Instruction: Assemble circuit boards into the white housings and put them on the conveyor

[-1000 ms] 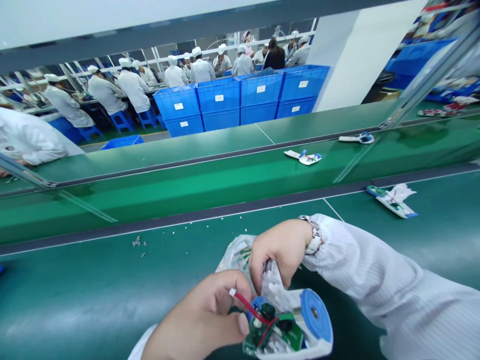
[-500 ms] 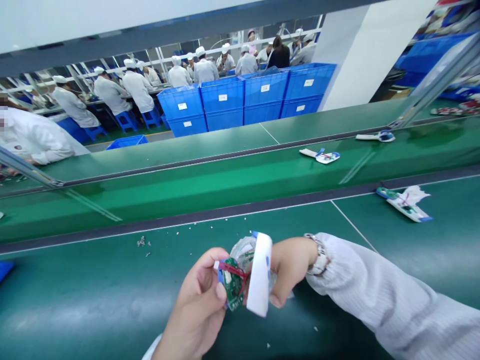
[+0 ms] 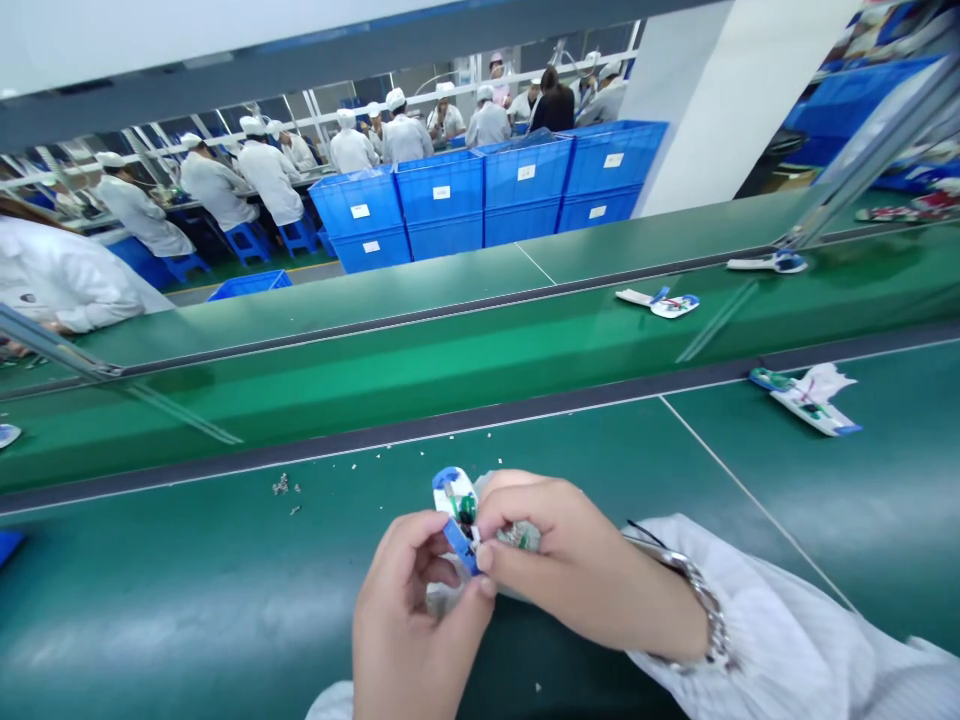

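Note:
A small white and blue device [image 3: 452,488] with green parts inside is held over the near green worktop [image 3: 247,590]. My left hand [image 3: 420,610] pinches the blue part at its lower left side. My right hand [image 3: 559,550] closes its thumb and forefinger on the device's right side, fingertips close to those of the left. Crumpled clear plastic [image 3: 531,535] with something green in it shows beneath my right fingers. What exactly the right fingertips grip is too small to tell.
Another opened device [image 3: 814,403] lies on the worktop at right. Small screws [image 3: 280,485] sit at left. Beyond runs a green conveyor belt [image 3: 420,362] bearing opened devices [image 3: 675,304]. Blue bins [image 3: 442,190] and seated people in white stand behind. A person's white sleeve [image 3: 67,270] is at far left.
The device has been turned, so its inner side now shows. My right hand has moved in to meet the left fingertips. Devices on the belt have shifted right.

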`<state>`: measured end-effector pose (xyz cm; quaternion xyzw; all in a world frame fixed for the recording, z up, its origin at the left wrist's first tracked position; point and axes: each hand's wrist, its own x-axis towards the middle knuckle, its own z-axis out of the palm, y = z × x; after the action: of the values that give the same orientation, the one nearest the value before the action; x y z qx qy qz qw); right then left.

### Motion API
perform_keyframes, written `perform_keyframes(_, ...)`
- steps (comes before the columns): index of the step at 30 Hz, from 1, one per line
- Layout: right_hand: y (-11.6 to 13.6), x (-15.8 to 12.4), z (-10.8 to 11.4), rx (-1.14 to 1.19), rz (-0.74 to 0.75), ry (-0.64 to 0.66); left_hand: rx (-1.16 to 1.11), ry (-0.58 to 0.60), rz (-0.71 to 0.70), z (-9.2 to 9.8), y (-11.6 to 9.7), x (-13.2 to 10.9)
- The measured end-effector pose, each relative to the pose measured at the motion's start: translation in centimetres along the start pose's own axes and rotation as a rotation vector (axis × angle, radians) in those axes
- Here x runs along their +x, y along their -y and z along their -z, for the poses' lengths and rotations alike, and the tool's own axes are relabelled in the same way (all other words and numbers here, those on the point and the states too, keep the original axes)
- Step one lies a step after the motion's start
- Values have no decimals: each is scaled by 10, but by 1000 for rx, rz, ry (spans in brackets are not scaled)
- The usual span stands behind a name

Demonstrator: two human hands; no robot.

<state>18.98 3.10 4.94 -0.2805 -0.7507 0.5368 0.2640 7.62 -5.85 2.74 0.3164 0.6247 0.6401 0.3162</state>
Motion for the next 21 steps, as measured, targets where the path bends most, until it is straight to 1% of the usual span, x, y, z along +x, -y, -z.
perform_keyframes(2,-4,1,2,76,29,-16,69,15,-33,2,0,0)
perform_keyframes(4,-9,1,9,140,63,-31,33,4,-12,2,-2,0)
perform_keyframes(5,-10,1,14,135,71,-26,-10,-14,10,1,-4,0)
perform_keyframes(8,-15,-1,30,-44,42,-18,-146,-68,61,-1,-8,-1)
perform_keyframes(10,-15,-3,35,-135,63,-38,-199,-50,85,-2,-10,-1)
perform_keyframes(12,-12,-5,31,-129,161,-41,-241,6,112,-3,-11,-2)
perform_keyframes(14,-8,-6,21,-89,240,-7,-254,45,120,-4,-11,-2)
perform_keyframes(16,-5,-5,10,-51,249,-7,-234,44,105,-4,-11,-3)
perform_keyframes(18,-5,-4,0,-4,214,-21,-202,20,75,-4,-11,-4)
perform_keyframes(21,-10,-4,-9,135,203,-100,-173,-2,35,-5,-11,-6)
